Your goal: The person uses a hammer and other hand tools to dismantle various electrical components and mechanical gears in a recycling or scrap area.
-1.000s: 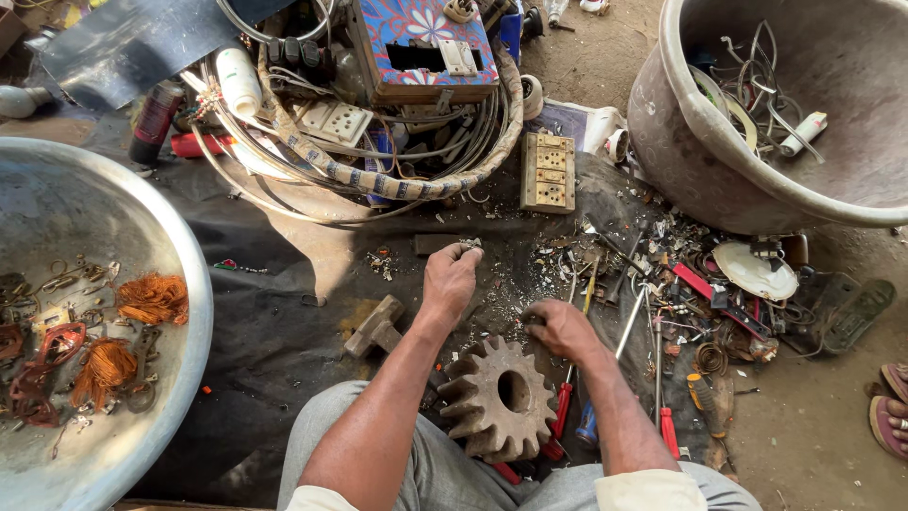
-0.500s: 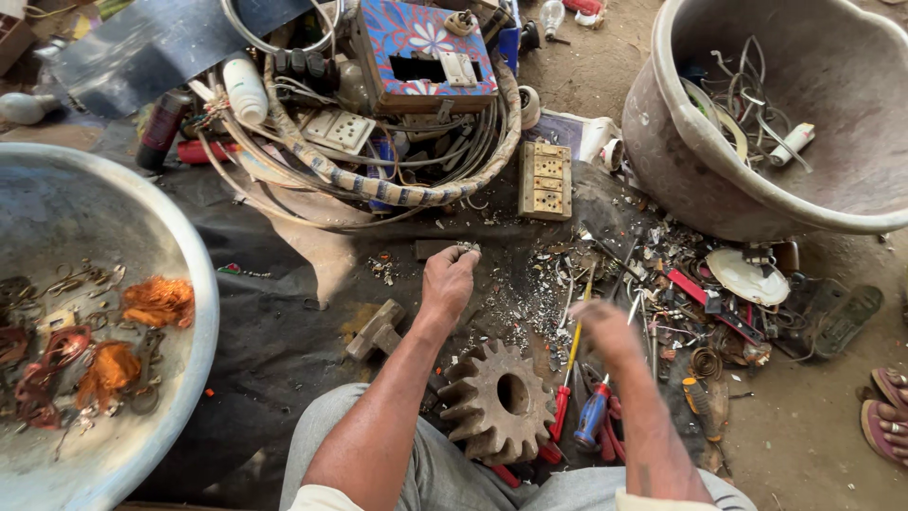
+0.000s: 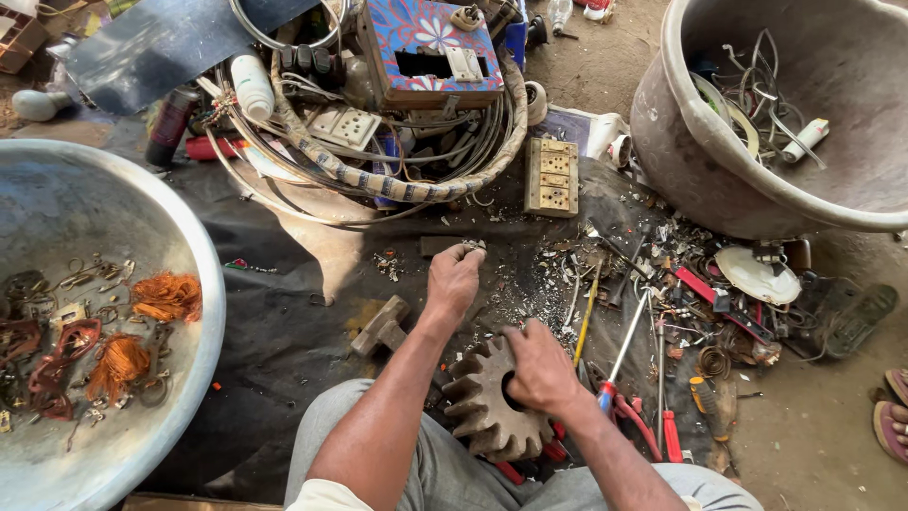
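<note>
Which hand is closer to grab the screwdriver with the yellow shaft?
Probably the right hand. It rests on the big gear, just beside the yellow-shafted screwdriver. The left hand is farther away, pinching a small metal piece up near the dark flat bar.

Bare dirt floor [image 3: 605, 57] in daylight, partly covered by a black plastic sheet [image 3: 274, 331] strewn with metal scrap. At left, a wide dented metal basin [image 3: 113, 199]; at upper right, a large grey tub [image 3: 690, 161]. Behind, a tangle of coiled cables [image 3: 397, 180].
</note>
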